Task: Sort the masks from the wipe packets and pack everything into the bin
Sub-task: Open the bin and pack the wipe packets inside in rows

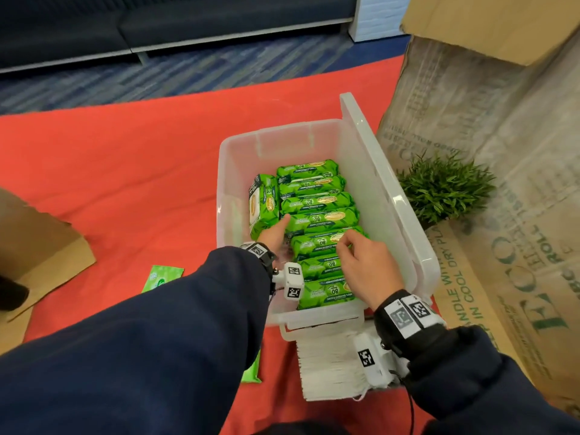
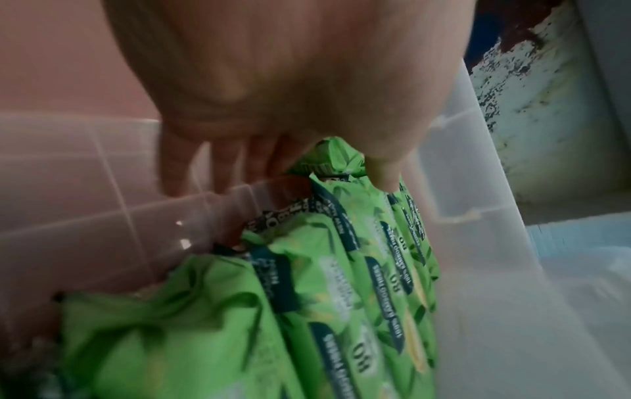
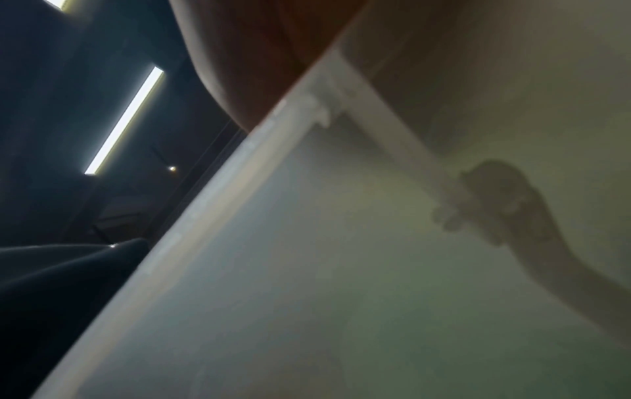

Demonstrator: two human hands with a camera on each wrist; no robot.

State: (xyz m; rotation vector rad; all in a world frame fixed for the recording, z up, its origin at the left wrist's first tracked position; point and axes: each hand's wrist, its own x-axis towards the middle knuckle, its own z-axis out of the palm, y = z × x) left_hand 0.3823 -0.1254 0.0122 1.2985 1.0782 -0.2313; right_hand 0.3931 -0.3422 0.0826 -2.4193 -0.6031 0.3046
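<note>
Both sleeves (image 1: 157, 340) reach into the clear bin (image 1: 238, 171). Left hand (image 1: 273, 235) has straight fingers against the green wipe packets (image 1: 317, 219); right hand (image 1: 367, 262) pinches one. White masks (image 1: 329, 362) lie just outside the bin.

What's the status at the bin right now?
Left hand open, fingers among the wipe packets. Right hand curled onto a packet, grip unclear. Masks stacked outside the bin. Nothing blocking.

I see free room down the bin's (image 1: 238, 158) left side; wipe packets (image 1: 317, 221) fill the right (lid (image 1: 376, 171) upright beyond).
</note>
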